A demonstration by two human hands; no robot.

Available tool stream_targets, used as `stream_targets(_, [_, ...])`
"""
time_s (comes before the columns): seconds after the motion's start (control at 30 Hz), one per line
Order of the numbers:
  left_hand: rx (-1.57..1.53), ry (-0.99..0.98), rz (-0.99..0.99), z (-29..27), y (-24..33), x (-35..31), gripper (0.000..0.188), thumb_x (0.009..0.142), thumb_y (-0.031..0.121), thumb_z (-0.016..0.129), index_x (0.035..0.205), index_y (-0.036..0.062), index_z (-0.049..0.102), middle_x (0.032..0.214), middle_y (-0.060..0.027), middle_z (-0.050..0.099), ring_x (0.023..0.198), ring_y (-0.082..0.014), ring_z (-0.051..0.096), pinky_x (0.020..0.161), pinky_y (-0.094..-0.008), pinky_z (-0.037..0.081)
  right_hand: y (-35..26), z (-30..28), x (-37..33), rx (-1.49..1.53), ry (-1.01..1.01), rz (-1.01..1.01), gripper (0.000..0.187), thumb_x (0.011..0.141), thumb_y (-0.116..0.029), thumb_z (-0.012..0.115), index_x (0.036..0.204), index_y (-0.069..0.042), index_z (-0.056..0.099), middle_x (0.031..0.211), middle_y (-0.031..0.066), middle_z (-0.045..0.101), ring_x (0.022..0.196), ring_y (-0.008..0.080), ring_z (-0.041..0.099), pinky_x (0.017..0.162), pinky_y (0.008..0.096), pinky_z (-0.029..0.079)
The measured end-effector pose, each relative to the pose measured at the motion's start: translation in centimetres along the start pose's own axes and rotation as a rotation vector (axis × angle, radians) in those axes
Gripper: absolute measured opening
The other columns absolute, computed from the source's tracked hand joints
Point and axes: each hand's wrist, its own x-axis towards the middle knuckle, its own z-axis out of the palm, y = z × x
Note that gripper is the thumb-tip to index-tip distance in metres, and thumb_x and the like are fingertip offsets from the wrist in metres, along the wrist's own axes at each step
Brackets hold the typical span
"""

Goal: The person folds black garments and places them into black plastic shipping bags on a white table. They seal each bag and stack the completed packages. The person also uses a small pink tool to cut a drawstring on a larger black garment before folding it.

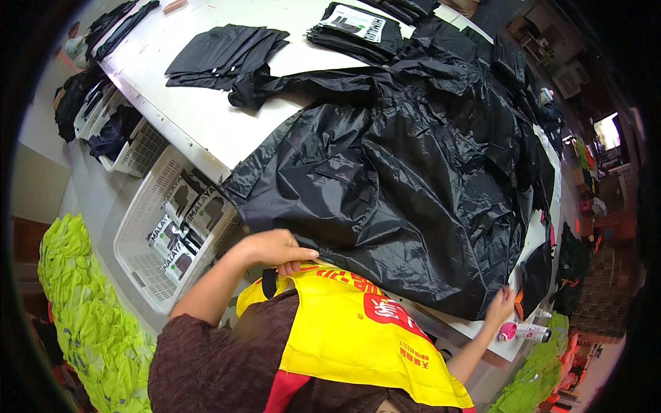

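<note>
A shiny black rain jacket lies spread and wrinkled over the table, one sleeve stretched to the far left and its hem toward me. At the left part of the near hem, my left hand is closed with its thumb along the edge. My right hand pinches the hem at its right corner. The cloth hangs slightly over the table edge between the two hands, just above my yellow apron.
Folded black garments and a stack with a printed sheet lie on the white table. Left of it stands a white basket of packed items. A spray can is near my right hand. Lime-green fabric is heaped at left.
</note>
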Motion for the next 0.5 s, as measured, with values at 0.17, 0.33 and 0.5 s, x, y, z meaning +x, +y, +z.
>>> stream_targets(0.17, [0.300,0.858,0.569,-3.4,3.4,4.3,0.042,0.083,0.040,0.062,0.105,0.0042,0.064,0.099,-0.0147,0.065,0.099,-0.0266,0.062,0.083,-0.0384,0.048,-19.6,8.3,-1.9,0.411,-0.274,-0.354,0.020,0.092,-0.008,0.045,0.107,-0.001,0.055,0.112,0.0175,0.059,0.104,0.0295,0.057,0.090,0.0359,0.044])
stream_targets(0.33, [0.892,1.128,0.561,-3.8,-5.4,13.3,0.075,0.076,0.058,0.060,0.131,0.0098,0.046,0.138,-0.0175,0.039,0.130,-0.0316,0.034,0.102,-0.0547,0.024,-14.0,16.1,-6.4,0.021,-0.488,-0.426,0.025,0.092,-0.008,0.043,0.117,-0.004,0.047,0.137,0.0137,0.044,0.130,0.0317,0.037,0.104,0.0550,0.024])
stream_targets(0.5, [0.470,1.355,0.635,-6.4,-6.0,12.0,0.035,0.077,0.028,0.067,0.100,0.0018,0.062,0.099,-0.0129,0.061,0.099,-0.0296,0.056,0.083,-0.0404,0.043,-9.3,14.7,-5.1,0.044,-0.503,-0.301,0.029,0.093,-0.010,0.043,0.119,0.000,0.048,0.112,0.0243,0.058,0.104,0.0399,0.055,0.086,0.0438,0.045])
